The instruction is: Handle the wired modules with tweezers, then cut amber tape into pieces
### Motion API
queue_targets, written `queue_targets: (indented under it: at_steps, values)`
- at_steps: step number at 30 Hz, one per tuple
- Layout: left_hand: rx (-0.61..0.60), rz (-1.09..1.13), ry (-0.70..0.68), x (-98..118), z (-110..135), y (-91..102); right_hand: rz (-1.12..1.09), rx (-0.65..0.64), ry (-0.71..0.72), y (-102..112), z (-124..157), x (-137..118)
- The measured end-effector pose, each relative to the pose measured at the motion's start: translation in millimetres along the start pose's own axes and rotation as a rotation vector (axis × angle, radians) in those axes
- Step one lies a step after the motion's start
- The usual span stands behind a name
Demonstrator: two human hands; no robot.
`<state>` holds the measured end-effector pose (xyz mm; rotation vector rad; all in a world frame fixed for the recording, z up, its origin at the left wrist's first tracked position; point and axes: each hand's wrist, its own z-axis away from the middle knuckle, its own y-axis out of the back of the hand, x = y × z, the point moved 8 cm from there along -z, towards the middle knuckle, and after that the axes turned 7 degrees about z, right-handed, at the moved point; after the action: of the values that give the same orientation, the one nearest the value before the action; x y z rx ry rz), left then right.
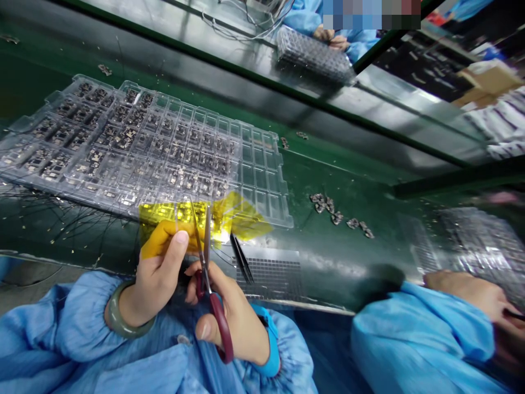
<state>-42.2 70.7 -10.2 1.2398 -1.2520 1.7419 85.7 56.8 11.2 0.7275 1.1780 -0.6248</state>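
Note:
My left hand [162, 268] pinches a sheet of see-through yellow film [246, 219], thumb in front and fingers behind it. Red-handled scissors [221, 323] are in my right hand [235, 312], with their blades parted a little and pointing up at the film. Whether the blades touch the film I cannot tell. Beyond the film lie clear plastic trays [262, 164], many of whose pockets hold small circuit boards [180, 148]. Black tweezers [241, 260] rest just right of the film, on a sheet with a grid of small dark squares [279, 273].
Thin black wires [82, 219] stick out at the trays' near left edge. Small metal parts [324, 202] lie right of the trays. At the right, a co-worker's hand [467, 290] is near another filled tray [479, 241]. Across the bench, another person's hands [332, 38] touch stacked trays [311, 54].

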Motion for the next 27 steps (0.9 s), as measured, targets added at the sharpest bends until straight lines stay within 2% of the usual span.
queue_targets:
  at_steps: [8,19,22,27]
  values:
    - [-0.005,0.003,0.011,-3,0,0.9,-0.106,0.084,-0.099,0,5,9]
    - [-0.014,0.005,-0.077,5,1,-0.9,-0.113,0.186,-0.141,2,7,10]
    - [-0.016,-0.032,-0.112,11,1,-2.5,-0.145,0.194,-0.128,2,8,11]
    - [-0.095,-0.2,-0.235,31,4,-13.1,-0.188,0.187,-0.079,0,6,7]
